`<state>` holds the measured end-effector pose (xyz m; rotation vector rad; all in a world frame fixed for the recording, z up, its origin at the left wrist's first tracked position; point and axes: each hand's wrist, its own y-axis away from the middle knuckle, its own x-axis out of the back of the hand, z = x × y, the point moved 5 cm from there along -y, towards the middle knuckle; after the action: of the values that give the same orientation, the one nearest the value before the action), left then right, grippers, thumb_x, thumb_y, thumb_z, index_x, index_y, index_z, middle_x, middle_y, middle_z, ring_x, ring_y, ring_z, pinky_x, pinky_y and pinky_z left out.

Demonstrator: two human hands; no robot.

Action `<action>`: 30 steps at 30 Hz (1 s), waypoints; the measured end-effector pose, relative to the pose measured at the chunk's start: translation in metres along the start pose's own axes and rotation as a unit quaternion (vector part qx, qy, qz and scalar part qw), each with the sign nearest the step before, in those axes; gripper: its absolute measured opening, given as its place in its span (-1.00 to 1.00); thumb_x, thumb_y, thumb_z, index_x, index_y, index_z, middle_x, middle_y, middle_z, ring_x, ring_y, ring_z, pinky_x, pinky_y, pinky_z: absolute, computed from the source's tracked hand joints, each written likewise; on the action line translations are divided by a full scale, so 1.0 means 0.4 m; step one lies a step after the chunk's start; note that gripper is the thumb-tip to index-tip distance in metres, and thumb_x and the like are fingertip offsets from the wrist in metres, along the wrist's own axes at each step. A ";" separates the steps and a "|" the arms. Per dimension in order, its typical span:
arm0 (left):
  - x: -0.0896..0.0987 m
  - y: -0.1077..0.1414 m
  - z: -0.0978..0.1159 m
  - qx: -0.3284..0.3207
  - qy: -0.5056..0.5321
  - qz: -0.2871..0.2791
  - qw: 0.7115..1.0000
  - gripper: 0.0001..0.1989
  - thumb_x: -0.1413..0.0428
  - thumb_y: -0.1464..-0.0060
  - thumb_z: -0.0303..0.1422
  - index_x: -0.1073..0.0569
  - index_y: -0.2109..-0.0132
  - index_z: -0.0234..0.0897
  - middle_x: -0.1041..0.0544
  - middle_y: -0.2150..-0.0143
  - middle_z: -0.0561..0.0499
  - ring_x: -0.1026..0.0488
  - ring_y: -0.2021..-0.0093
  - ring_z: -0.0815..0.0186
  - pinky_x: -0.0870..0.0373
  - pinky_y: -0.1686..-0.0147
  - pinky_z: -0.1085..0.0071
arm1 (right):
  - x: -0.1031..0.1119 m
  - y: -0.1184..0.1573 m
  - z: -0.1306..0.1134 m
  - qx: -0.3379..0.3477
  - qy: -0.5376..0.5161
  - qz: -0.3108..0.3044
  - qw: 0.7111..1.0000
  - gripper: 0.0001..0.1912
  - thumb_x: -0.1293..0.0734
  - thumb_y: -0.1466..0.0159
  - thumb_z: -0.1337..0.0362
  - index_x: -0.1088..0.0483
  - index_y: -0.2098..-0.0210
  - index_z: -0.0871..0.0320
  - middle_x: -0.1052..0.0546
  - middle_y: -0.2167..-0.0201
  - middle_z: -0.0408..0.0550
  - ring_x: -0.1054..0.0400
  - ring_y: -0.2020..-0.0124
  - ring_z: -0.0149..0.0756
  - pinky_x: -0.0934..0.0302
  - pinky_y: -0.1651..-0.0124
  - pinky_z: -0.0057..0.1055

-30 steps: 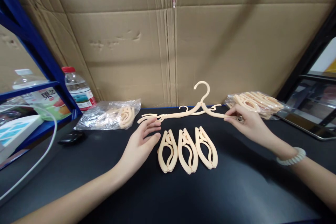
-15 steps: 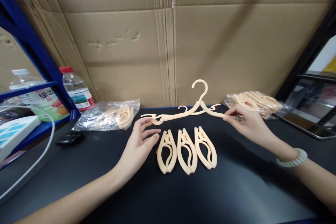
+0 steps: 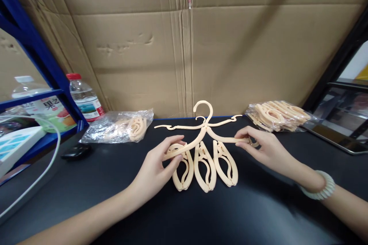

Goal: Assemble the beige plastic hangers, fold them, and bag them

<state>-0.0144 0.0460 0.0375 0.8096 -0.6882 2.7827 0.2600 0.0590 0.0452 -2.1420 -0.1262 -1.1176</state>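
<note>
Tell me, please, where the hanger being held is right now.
Just right of centre in the head view, the held hanger spans between the left hand and right hand, in front of the other unfolded hanger.

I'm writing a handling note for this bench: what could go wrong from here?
The held hanger, pinched by the left hand and right hand, might nudge the three folded hangers out of line, since it overlaps some of them in view. It also overlaps the opened hanger behind, so they could snag if close; depth is hard to tell.

left hand [image 3: 151, 164]: pinching | right hand [image 3: 267, 147]: pinching (arms [image 3: 94, 214] angled inward)
</note>
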 end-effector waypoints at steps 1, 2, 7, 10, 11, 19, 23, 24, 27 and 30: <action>0.003 0.000 -0.001 0.016 0.010 0.002 1.000 -0.67 -0.08 -0.14 -0.30 -0.38 -0.07 -0.15 -0.56 0.10 -0.02 -0.54 0.13 0.17 -0.46 0.08 0.24 | -0.001 0.001 0.000 0.003 0.002 0.001 1.000 -0.92 -0.25 -0.33 0.24 -0.34 0.22 0.09 -0.50 0.37 -0.11 -0.39 0.41 -0.36 -0.28 0.43 -0.47; 0.004 -0.001 -0.003 0.032 0.023 0.004 0.999 -0.68 -0.09 -0.14 -0.28 -0.40 -0.05 -0.16 -0.58 0.16 -0.01 -0.56 0.17 0.16 -0.48 0.13 0.26 | -0.001 0.002 0.001 0.008 0.006 0.004 1.000 -0.90 -0.25 -0.33 0.25 -0.34 0.18 0.09 -0.51 0.34 -0.09 -0.40 0.39 -0.35 -0.31 0.41 -0.45; 0.006 -0.002 -0.006 0.058 0.056 0.009 0.997 -0.71 -0.14 -0.10 -0.24 -0.43 0.03 -0.17 -0.58 0.23 0.00 -0.56 0.22 0.17 -0.49 0.22 0.32 | 0.001 0.005 0.003 0.059 0.041 0.009 0.997 -0.83 -0.20 -0.36 0.28 -0.39 0.11 0.09 -0.53 0.27 -0.03 -0.43 0.30 -0.27 -0.35 0.29 -0.36; 0.005 -0.003 -0.013 0.064 0.045 0.009 0.997 -0.73 -0.15 -0.10 -0.24 -0.43 0.05 -0.16 -0.55 0.24 0.02 -0.53 0.24 0.21 -0.47 0.24 0.36 | 0.004 0.005 0.000 0.076 0.051 0.007 0.996 -0.82 -0.20 -0.36 0.30 -0.39 0.10 0.09 -0.53 0.27 -0.04 -0.43 0.28 -0.27 -0.33 0.24 -0.35; 0.005 -0.004 -0.015 0.067 0.047 0.010 0.997 -0.73 -0.16 -0.09 -0.23 -0.43 0.05 -0.16 -0.55 0.25 0.03 -0.52 0.24 0.22 -0.46 0.25 0.37 | 0.005 0.004 -0.001 0.078 0.054 0.007 0.996 -0.83 -0.20 -0.36 0.31 -0.39 0.10 0.09 -0.53 0.26 -0.04 -0.43 0.27 -0.27 -0.33 0.23 -0.35; 0.007 -0.006 -0.037 0.109 0.105 0.023 0.988 -0.69 -0.18 -0.07 -0.19 -0.44 0.06 -0.21 -0.52 0.31 0.04 -0.51 0.30 0.26 -0.46 0.30 0.42 | 0.016 0.002 -0.008 0.110 0.125 0.041 0.985 -0.86 -0.22 -0.36 0.32 -0.41 0.15 0.13 -0.52 0.33 -0.02 -0.36 0.27 -0.21 -0.29 0.21 -0.26; 0.009 -0.008 -0.037 0.106 0.092 0.035 0.990 -0.70 -0.18 -0.07 -0.19 -0.46 0.08 -0.21 -0.53 0.28 0.03 -0.49 0.33 0.28 -0.45 0.31 0.42 | 0.022 0.009 -0.011 0.119 0.206 0.057 0.970 -0.86 -0.24 -0.35 0.27 -0.43 0.20 0.13 -0.56 0.27 0.00 -0.36 0.26 -0.16 -0.27 0.20 -0.20; 0.008 -0.008 -0.037 0.105 0.092 0.034 0.990 -0.71 -0.18 -0.07 -0.19 -0.46 0.09 -0.21 -0.53 0.28 0.03 -0.48 0.33 0.29 -0.45 0.30 0.42 | 0.025 0.013 -0.015 0.122 0.224 0.065 0.965 -0.86 -0.24 -0.35 0.27 -0.43 0.20 0.13 -0.57 0.25 0.01 -0.38 0.25 -0.16 -0.27 0.19 -0.20; 0.006 -0.007 -0.035 0.102 0.106 0.033 0.989 -0.71 -0.18 -0.07 -0.19 -0.46 0.09 -0.21 -0.52 0.30 0.04 -0.47 0.36 0.31 -0.45 0.31 0.44 | 0.033 0.028 -0.032 0.130 0.279 0.107 0.945 -0.85 -0.24 -0.35 0.31 -0.45 0.17 0.13 -0.60 0.20 0.00 -0.46 0.28 -0.17 -0.30 0.23 -0.23; 0.006 -0.007 -0.034 0.094 0.120 0.037 0.988 -0.71 -0.18 -0.07 -0.18 -0.46 0.11 -0.21 -0.52 0.29 0.03 -0.47 0.36 0.31 -0.45 0.30 0.42 | 0.038 0.038 -0.045 0.127 0.340 0.130 0.923 -0.81 -0.24 -0.34 0.33 -0.48 0.14 0.09 -0.58 0.07 -0.01 -0.49 0.38 -0.21 -0.30 0.35 -0.27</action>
<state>-0.0220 0.0551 0.0299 0.4734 -0.4270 2.9775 0.2631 0.0329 0.0549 -1.3977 0.3076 -1.5160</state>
